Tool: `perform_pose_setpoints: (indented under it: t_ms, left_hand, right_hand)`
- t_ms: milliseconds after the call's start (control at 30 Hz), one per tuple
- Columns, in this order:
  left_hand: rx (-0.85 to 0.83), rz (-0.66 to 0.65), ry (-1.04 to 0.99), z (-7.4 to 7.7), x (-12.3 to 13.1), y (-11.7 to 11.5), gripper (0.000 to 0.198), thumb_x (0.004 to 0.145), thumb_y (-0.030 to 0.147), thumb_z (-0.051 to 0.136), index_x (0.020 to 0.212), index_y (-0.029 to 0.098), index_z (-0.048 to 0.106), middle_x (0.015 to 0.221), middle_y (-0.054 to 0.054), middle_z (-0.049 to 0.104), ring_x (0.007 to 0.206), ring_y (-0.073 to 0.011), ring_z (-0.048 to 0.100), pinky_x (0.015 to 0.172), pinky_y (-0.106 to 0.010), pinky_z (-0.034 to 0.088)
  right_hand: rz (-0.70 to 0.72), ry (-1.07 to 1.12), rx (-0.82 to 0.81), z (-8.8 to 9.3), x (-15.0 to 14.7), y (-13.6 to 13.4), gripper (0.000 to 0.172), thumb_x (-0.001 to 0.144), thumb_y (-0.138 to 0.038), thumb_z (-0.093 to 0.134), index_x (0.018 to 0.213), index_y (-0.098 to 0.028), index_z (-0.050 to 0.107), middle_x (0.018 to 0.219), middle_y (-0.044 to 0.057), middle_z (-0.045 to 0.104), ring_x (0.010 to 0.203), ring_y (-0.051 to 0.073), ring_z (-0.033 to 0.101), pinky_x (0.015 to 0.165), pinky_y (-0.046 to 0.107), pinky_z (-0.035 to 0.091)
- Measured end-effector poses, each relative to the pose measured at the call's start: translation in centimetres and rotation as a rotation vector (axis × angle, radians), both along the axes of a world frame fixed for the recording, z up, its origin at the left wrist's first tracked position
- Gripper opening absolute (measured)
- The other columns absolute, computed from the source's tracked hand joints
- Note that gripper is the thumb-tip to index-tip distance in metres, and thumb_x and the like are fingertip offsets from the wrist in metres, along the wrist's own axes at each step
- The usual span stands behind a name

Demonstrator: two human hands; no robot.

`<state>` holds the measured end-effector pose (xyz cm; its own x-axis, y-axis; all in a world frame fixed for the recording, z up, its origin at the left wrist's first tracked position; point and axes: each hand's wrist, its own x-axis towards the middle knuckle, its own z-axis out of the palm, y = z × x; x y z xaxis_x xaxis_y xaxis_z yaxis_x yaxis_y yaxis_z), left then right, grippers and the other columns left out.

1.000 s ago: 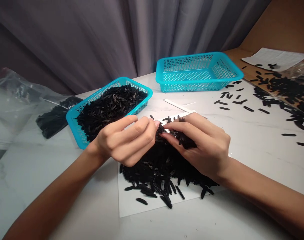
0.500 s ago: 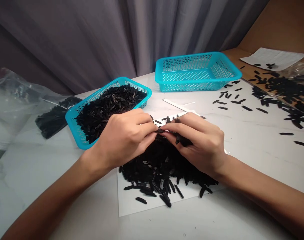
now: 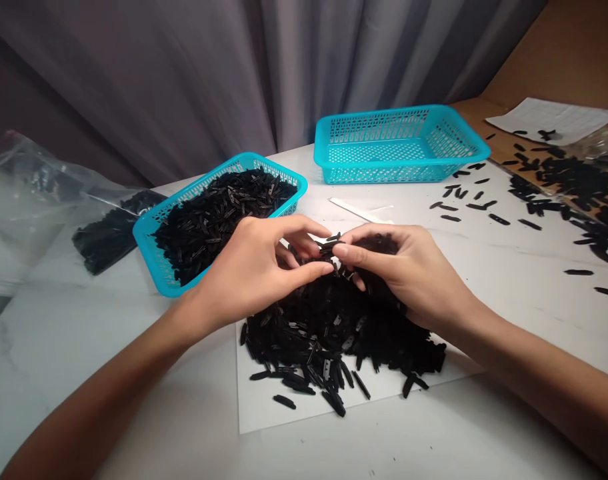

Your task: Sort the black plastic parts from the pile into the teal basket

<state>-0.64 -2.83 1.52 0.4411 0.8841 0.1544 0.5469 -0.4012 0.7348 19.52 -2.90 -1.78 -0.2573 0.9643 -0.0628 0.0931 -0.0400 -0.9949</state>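
Observation:
Small, slim black pieces lie in a heap on a white sheet, below and around both hands. My right hand is closed, with thumb and forefinger pinching a black piece just above the heap. Opposite it, my left hand is open, its thumb well apart from the curved fingers. Its fingertips come close to the pinched piece; whether they touch it I cannot tell. Part of the heap is hidden behind my hands.
A blue basket full of black pieces stands at left, by a clear plastic bag of dark pieces. Another blue basket stands at the back. Loose pieces spread at right near a white paper. A white strip lies behind my hands.
My left thumb and fingers have parted from their pinch at the black piece. My right hand has turned somewhat and still pinches a piece. The view has shifted slightly.

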Motion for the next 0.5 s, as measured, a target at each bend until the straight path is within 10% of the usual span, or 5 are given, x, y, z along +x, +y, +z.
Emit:
perform_pose_setpoints:
  t_ms: [500]
  left_hand:
    - [-0.298,0.165,-0.480,-1.4,0.9,0.0,0.019,0.076,0.022,0.082,0.094,0.017,0.079,0.087,-0.003,0.078,0.077,-0.0117,0.071,0.071,-0.016,0.057]
  right_hand:
    - [0.038,0.299,-0.213,-0.3,-0.1,0.2,0.017,0.080,-0.028,0.079,0.073,-0.016,0.068,0.066,-0.003,0.060,0.049,0.006,0.053,0.046,0.020,0.035]
